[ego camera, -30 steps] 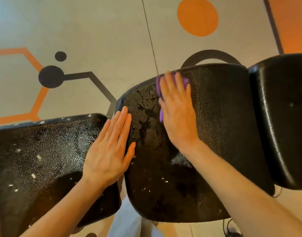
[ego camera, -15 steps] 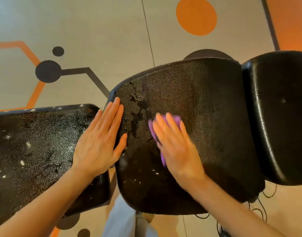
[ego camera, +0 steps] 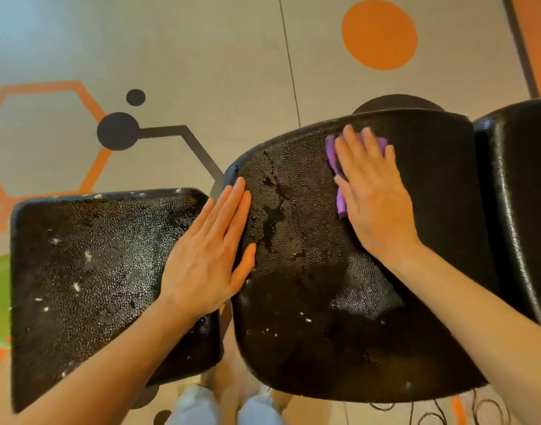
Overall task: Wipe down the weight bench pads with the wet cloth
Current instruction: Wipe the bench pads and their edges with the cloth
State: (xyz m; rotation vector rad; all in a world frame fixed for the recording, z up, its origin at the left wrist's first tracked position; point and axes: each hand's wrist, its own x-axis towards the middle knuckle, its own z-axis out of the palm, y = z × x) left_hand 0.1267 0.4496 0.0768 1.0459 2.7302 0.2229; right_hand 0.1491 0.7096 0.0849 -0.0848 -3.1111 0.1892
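The right hand (ego camera: 375,191) lay flat on the purple cloth (ego camera: 336,167), upper right of the frame, w/ the left hand (ego camera: 208,250) flat across both pads; firm overlapping strokes toward the probably still unwiped specks on the middle pad (ego camera: 309,302) seemed best.

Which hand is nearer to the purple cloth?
Right. The right hand presses flat on the purple cloth; the left hand rests apart, at the middle pad's near-left edge.

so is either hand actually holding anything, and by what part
Neither grips anything. The right hand presses the purple cloth flat under straight fingers on the middle pad. The left hand rests flat across the pads' gap.
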